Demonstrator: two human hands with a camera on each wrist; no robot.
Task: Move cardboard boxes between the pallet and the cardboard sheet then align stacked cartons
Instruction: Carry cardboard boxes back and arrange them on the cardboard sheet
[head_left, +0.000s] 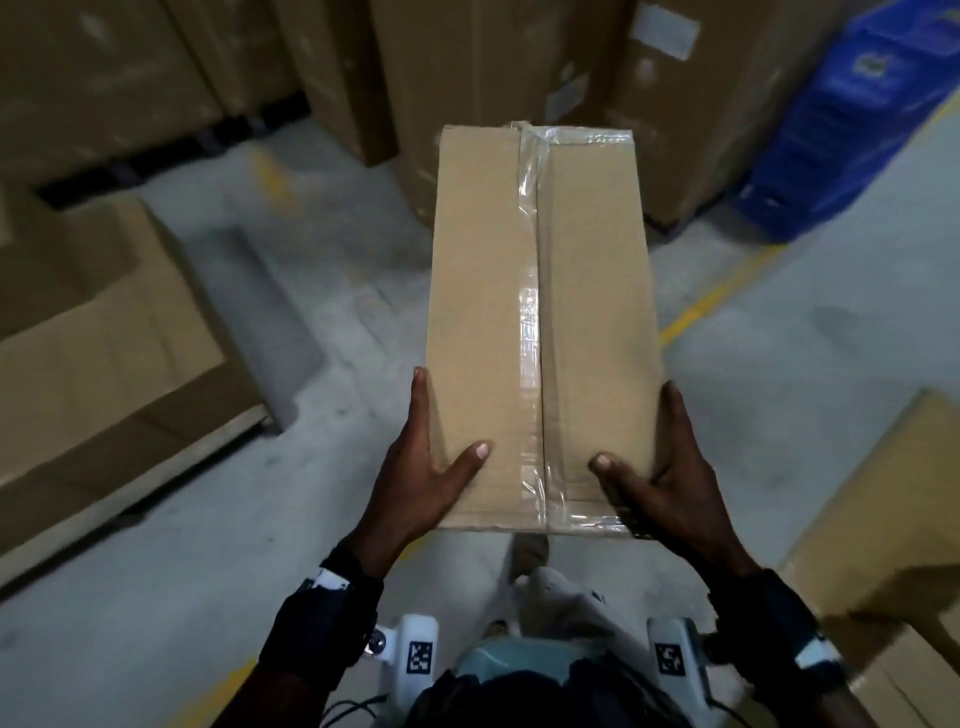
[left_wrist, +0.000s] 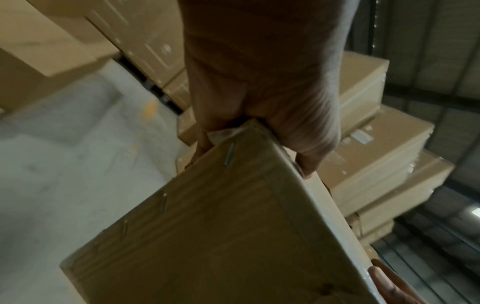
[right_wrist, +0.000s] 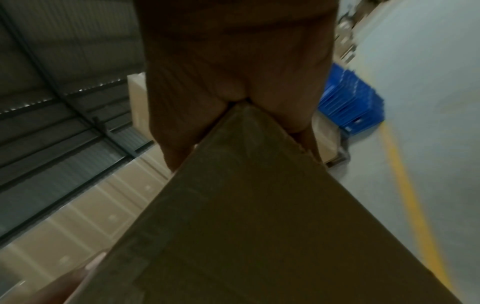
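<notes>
The box (head_left: 540, 332) is up in the air, carried lengthwise in front of the person above the concrete floor (head_left: 322, 291), clear of the stacked cartons (head_left: 104, 312) on either side. The left hand (head_left: 421, 478) and right hand (head_left: 670, 478) each clamp a near corner, thumbs on top, fingers (left_wrist: 306, 156) wrapped under. Held only at one end, the far end could dip, I'd say, or a palm slide on the glossy tape (head_left: 530, 312). It is a long, flat, plain brown cardboard slab, smooth-faced, stapled along one side, its centre seam sealed with wrinkled clear tape.
</notes>
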